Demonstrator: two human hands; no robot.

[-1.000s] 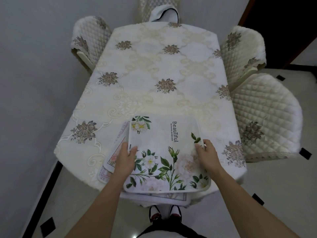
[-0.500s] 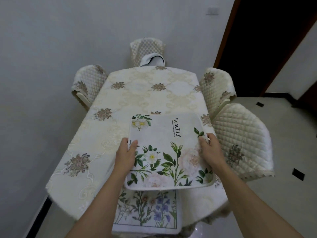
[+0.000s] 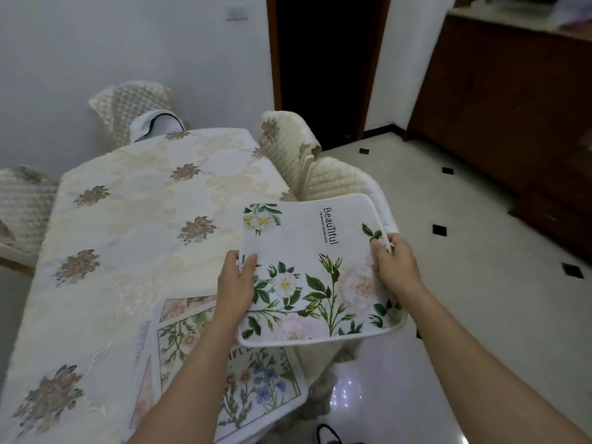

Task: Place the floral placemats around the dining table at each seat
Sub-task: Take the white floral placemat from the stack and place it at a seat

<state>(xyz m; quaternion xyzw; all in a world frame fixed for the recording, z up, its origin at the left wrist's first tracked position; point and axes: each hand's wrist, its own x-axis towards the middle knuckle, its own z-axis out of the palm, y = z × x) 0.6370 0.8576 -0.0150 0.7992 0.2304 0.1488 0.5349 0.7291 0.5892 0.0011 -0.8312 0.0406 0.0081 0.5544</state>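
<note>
White and soft-edged, the floral placemat [image 3: 314,270] printed with the word "Beautiful" is in the air above the near right corner of the dining table [image 3: 144,219]. Part of it hangs out over the floor and in front of the quilted chair [image 3: 339,181]. Your left hand [image 3: 235,283] pinches its left edge, thumb on top and fingers tucked underneath, and your right hand [image 3: 395,267] pinches the right edge in much the same way. That two-sided grip suits this mat, which looks limp and dips a little along its near edge, so let go of neither side until it is down. I judge the seat you are heading for to be the one at that quilted chair. Bring the mat over the tabletop and square its long side to the table edge in front of the chair. Lower the far edge first, let the rest roll flat, then smooth it with open palms. Mind the other placemats [image 3: 253,379] lying at the near end. Their corner seems to overhang the table edge, so don't brush them with your left forearm.
</note>
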